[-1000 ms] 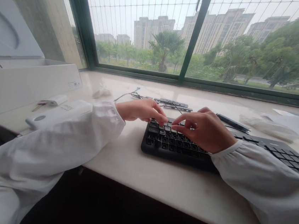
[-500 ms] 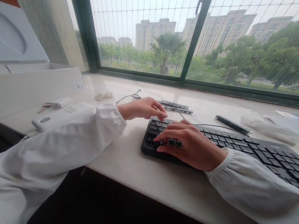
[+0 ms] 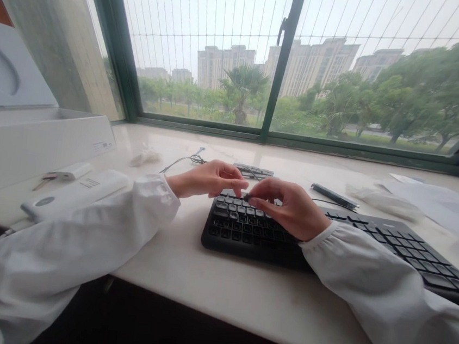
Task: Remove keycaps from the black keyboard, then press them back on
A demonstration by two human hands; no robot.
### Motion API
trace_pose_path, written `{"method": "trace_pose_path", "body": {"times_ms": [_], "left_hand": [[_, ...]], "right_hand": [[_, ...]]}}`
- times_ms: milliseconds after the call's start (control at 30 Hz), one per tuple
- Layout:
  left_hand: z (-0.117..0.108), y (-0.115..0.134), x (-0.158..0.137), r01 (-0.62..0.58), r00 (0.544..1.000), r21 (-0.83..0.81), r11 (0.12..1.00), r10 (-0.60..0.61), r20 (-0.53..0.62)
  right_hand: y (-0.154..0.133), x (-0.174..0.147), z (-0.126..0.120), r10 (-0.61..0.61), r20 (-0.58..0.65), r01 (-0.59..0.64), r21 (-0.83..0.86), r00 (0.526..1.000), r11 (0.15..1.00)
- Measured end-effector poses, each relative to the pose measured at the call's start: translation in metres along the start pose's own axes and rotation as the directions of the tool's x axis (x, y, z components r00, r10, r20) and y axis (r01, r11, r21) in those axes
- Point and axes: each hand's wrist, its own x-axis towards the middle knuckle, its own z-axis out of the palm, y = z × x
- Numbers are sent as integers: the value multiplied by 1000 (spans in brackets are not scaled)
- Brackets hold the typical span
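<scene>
A black keyboard (image 3: pixel 264 250) lies on the pale stone ledge. Several keycaps are off its lower left rows, leaving bare key sockets. Over the upper keys, my right hand (image 3: pixel 287 205) pinches a small black keycap (image 3: pixel 246 197) between thumb and fingertips. My left hand (image 3: pixel 212 179) hovers at the keyboard's upper left corner, fingers loosely curved and apart, nothing visible in it. Its fingertips are close to the keycap; I cannot tell whether they touch it. Behind both hands is a row of loose dark keys (image 3: pixel 254 169), partly hidden.
On the left stand an open white box (image 3: pixel 43 144) and a white device (image 3: pixel 96 186). A thin cable (image 3: pixel 192 158) lies behind my left hand. Toward the back right are a black bar-shaped piece (image 3: pixel 333 196), clear plastic wrap (image 3: pixel 386 204) and white paper (image 3: pixel 447 208). A green-framed window closes the back.
My right hand has moved from the lower left keys up to the upper row, and a keycap now shows in its pinch. The view has shifted slightly up and right.
</scene>
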Motion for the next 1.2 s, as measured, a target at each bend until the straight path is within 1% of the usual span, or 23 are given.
{"method": "trace_pose_path", "body": {"times_ms": [100,167,267,333,400,533,633,700,800,867,967,1033,1100,1200], "left_hand": [[4,-2,0,-42,999,5,999,42,-27],[7,-5,1,-113,992,-3,994,113,-61],[11,-9,3,-252,956,11,968,250,-150],[14,-11,3,-312,927,41,949,314,-204],[15,-11,3,-340,908,63,938,345,-237],[17,-9,1,-346,889,138,928,372,-268],[16,-7,-2,-356,866,254,899,420,-272],[16,-6,-4,-376,831,378,846,489,-266],[14,-6,-6,-399,757,546,736,601,-257],[13,-7,-6,-423,715,596,683,655,-244],[14,-8,-6,-455,663,617,642,707,-246],[14,-9,-6,-463,651,615,638,716,-252],[14,-10,-6,-473,641,607,638,722,-259],[14,-10,-6,-497,602,598,629,746,-284]], "right_hand": [[2,3,-2,120,-18,-114,198,993,973],[2,5,-3,201,-24,-185,294,979,938],[2,7,-2,313,16,-290,427,950,857],[1,7,0,356,64,-339,494,932,800],[0,6,1,364,100,-364,493,926,790],[-3,4,0,318,123,-341,374,940,862],[-5,3,-3,294,118,-316,300,948,900],[-7,4,-4,287,106,-306,278,952,910],[-8,5,-7,281,91,-296,270,955,916],[-9,4,-8,266,90,-281,258,960,924],[-8,3,-8,201,72,-212,222,977,952],[-8,1,-6,125,-2,-122,175,992,977],[-7,0,-5,17,-121,-7,79,992,997],[-8,-2,-3,-155,-272,128,-115,950,985]]}}
